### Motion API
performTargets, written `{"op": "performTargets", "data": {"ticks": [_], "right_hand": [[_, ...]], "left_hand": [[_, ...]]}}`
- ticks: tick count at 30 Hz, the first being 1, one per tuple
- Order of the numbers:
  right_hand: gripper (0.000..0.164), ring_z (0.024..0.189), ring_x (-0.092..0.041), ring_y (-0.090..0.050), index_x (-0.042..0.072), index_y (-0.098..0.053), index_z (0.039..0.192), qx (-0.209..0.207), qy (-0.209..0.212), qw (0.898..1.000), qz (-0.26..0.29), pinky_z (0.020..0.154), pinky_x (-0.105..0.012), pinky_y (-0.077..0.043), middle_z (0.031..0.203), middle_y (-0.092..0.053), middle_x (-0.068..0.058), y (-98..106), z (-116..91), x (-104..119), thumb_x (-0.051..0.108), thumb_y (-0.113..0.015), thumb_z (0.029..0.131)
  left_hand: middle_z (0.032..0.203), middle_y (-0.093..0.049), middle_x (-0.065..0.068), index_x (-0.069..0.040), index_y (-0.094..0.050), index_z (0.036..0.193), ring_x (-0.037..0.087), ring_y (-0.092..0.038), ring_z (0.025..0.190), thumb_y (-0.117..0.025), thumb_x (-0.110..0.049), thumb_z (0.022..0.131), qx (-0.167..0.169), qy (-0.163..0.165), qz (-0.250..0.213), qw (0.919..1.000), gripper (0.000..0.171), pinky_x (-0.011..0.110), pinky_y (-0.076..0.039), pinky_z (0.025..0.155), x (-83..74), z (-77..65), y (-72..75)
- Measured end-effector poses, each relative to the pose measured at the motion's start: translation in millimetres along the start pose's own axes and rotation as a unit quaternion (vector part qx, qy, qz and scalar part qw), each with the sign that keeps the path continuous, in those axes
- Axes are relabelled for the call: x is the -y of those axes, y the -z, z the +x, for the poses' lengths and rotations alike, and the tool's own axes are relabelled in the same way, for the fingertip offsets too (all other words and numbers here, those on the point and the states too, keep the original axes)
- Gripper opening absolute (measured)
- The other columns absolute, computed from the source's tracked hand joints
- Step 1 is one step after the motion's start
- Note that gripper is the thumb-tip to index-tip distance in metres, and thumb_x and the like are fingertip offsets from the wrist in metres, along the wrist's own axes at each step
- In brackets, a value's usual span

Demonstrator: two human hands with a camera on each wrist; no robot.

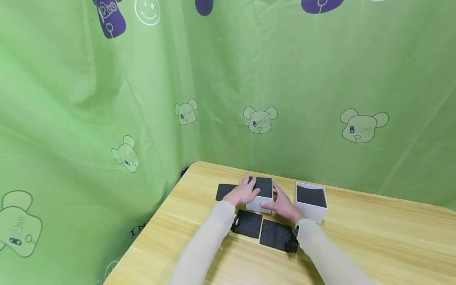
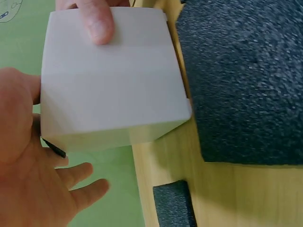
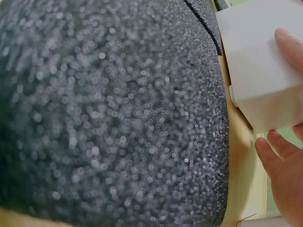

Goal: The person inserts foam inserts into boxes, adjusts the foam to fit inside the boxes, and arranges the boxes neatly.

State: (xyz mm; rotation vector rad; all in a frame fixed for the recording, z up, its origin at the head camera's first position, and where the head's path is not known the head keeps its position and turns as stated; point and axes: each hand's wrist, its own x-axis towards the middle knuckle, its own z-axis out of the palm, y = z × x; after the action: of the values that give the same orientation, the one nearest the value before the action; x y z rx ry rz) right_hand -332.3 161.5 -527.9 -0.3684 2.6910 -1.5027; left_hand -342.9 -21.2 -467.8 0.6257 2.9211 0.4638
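A white box (image 1: pixel 259 205) stands near the back of the table, with a black foam sheet (image 1: pixel 264 187) at its top. My left hand (image 1: pixel 244 193) lies over the box's left edge, its fingers spread and touching the foam. From the right, my right hand (image 1: pixel 284 205) grips the box, thumb on the front face and fingers along the right side. In the left wrist view the box's plain front (image 2: pixel 113 80) shows that thumb, while my left fingers stretch past the edge. The inside of the box under the foam is hidden.
Two black foam sheets (image 1: pixel 249 224) (image 1: pixel 279 235) lie side by side in front of the box. Another sheet (image 1: pixel 224 191) lies to its left, partly behind my left hand. A second white box (image 1: pixel 310 214) with black foam inside stands to the right. Green curtain (image 1: pixel 221 79) hangs behind the table.
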Motion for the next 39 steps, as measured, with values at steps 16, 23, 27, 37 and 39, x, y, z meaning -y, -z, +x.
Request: {"op": "performTargets", "data": {"ticks": [16, 23, 27, 37, 39], "right_hand": [[0.113, 0.123, -0.038, -0.026, 0.015, 0.000, 0.142, -0.001, 0.010, 1.000, 0.006, 0.095, -0.048, -0.028, 0.144, -0.013, -0.014, 0.4, 0.5, 0.4, 0.046, -0.074, 0.063], [0.113, 0.123, -0.039, -0.025, 0.014, 0.001, 0.142, 0.001, 0.005, 1.000, 0.000, 0.095, -0.048, -0.029, 0.144, -0.011, -0.015, 0.5, 0.2, -0.5, 0.045, -0.074, 0.064], [0.112, 0.123, -0.039, -0.025, 0.012, 0.002, 0.142, 0.002, 0.005, 1.000, 0.002, 0.095, -0.048, -0.028, 0.144, -0.011, -0.016, -0.8, -1.0, -0.1, 0.041, -0.074, 0.065], [0.110, 0.120, -0.043, -0.028, 0.010, -0.004, 0.142, -0.019, 0.041, 0.999, -0.009, 0.093, -0.051, -0.030, 0.141, -0.018, -0.021, -2.5, -0.5, -0.9, 0.044, -0.074, 0.065], [0.110, 0.122, -0.038, -0.026, 0.012, -0.004, 0.142, -0.019, 0.039, 0.999, -0.005, 0.095, -0.050, -0.028, 0.141, -0.018, -0.018, -2.5, -0.4, -1.0, 0.044, -0.074, 0.064]], "left_hand": [[0.146, -0.001, 0.002, -0.015, -0.015, 0.142, 0.020, -0.002, 0.131, -0.014, -0.044, 0.095, -0.028, -0.040, 0.090, 0.9947, 0.055, 0.033, -0.009, 0.105, 5.8, 5.9, -10.1], [0.146, 0.000, 0.006, -0.008, -0.013, 0.142, 0.021, 0.002, 0.132, -0.011, -0.047, 0.094, -0.020, -0.042, 0.128, 0.9906, 0.061, 0.035, -0.005, 0.105, 1.5, 4.3, -10.7], [0.146, -0.001, 0.007, -0.006, -0.014, 0.141, 0.021, 0.000, 0.132, -0.011, -0.048, 0.093, -0.014, -0.045, 0.147, 0.9880, 0.064, 0.035, -0.005, 0.105, -0.8, 1.7, -11.6], [0.145, -0.014, 0.004, -0.023, -0.022, 0.141, 0.021, -0.003, 0.132, -0.011, -0.048, 0.093, -0.033, -0.111, 0.193, 0.9743, 0.054, 0.039, -0.007, 0.105, -5.3, -6.1, -16.7], [0.145, -0.015, 0.002, -0.028, -0.021, 0.140, 0.020, -0.004, 0.132, -0.012, -0.047, 0.094, -0.040, -0.120, 0.200, 0.9715, 0.051, 0.040, -0.008, 0.104, -5.8, -6.5, -17.8]]}}
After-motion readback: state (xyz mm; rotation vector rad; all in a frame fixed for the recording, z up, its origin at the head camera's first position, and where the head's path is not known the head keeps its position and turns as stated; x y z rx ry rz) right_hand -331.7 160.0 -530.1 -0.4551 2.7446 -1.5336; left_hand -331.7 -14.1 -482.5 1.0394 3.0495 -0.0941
